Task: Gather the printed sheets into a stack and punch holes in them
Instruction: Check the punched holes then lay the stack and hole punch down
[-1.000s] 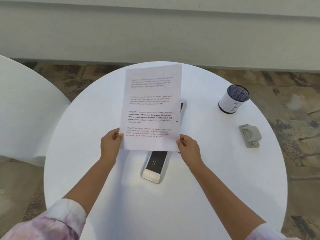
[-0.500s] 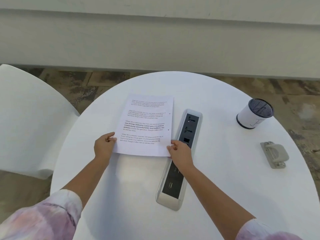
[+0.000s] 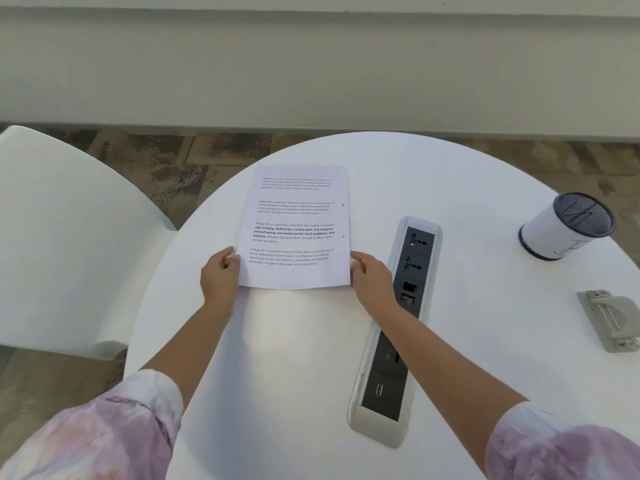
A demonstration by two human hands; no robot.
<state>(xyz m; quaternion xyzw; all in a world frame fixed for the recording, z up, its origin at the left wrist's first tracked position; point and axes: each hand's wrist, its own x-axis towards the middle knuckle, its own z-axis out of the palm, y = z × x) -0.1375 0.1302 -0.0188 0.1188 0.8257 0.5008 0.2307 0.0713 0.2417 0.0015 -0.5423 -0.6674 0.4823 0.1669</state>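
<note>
A round white desk (image 3: 277, 393) filled most of the view, seen from above by the person seated at it. A stack of printed sheets (image 3: 296, 230) lay flat on the desk's far left part, text facing up, with two small punched holes showing near its right edge. The left hand (image 3: 220, 277) held the stack at its lower left corner, thumb on top of the paper and fingers curled at the edge. The right hand (image 3: 372, 277) gripped the lower right corner in the same way, thumb over the top sheet. Each grip was a light pinch on the paper's edge. Both forearms reached forward from pale pink and white sleeves (image 3: 104, 434).

Just right of the sheets, a long power strip (image 3: 398, 327) was set into the desk, running from near to far; the right wrist lay over its left side. A hole punch (image 3: 613, 320) sat near the desk's right edge, well apart from the sheets. Beyond it stood a white cup (image 3: 561, 230) with a dark mesh rim. A white chair (image 3: 62, 244) stood to the left of the desk.
</note>
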